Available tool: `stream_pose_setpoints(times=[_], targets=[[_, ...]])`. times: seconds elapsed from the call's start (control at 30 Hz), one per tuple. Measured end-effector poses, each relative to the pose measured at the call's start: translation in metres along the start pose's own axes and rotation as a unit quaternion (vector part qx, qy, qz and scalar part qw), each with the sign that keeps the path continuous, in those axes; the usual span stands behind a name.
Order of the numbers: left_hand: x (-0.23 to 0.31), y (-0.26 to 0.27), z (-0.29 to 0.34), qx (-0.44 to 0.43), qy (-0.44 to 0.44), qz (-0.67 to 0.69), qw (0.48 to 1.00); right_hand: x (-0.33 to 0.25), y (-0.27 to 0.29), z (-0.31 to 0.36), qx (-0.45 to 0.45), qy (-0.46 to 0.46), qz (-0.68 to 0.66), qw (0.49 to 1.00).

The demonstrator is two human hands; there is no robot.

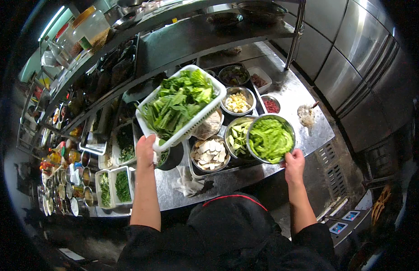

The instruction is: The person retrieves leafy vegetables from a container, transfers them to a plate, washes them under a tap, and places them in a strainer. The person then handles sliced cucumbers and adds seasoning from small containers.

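Observation:
My left hand (145, 152) grips the near corner of a white plastic basket (197, 128), raised and tilted over the counter. Cut leafy greens (180, 101) fill it. On the right, my right hand (294, 164) is closed on the rim of a round metal bowl, holding it up by its near right side. Bright green sliced vegetables (271, 139) lie heaped in this bowl. Just left of it, partly covered, stands a bowl of pale green slices (239, 135). White slices (210, 153) fill another bowl below the basket.
A bowl of yellowish pieces (238, 103), a small bowl of red bits (271, 105) and a white tub of brown pieces (258, 81) stand farther back. White tubs of chopped greens (123, 186) sit at left. A metal shelf (173, 45) overhangs the steel counter (304, 117).

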State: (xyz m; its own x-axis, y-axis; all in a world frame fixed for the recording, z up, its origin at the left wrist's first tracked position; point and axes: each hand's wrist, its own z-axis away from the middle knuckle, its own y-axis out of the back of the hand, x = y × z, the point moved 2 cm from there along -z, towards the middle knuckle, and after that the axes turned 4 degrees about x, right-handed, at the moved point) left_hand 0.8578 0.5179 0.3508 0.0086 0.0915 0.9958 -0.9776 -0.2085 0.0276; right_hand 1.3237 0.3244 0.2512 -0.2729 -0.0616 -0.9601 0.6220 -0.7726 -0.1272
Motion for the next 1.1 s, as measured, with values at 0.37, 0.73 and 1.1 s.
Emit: stream_pose_setpoints(times=[0.37, 0.73, 1.1], targets=[[-0.041, -0.067, -0.021, -0.077, 0.040, -0.001, 0.996, -0.008, 0.071, 0.072, 0.098, 0.019, 0.002, 0.995], [-0.045, -0.064, -0.043, -0.058, -0.064, -0.163, 0.983, 0.020, 0.145, 0.095, 0.141, -0.021, 0.065, 0.988], [-0.004, -0.169, 0.142, 0.048, -0.408, -0.218, 0.885, 0.022, 0.271, 0.012, 0.080, -0.050, 0.022, 0.995]])
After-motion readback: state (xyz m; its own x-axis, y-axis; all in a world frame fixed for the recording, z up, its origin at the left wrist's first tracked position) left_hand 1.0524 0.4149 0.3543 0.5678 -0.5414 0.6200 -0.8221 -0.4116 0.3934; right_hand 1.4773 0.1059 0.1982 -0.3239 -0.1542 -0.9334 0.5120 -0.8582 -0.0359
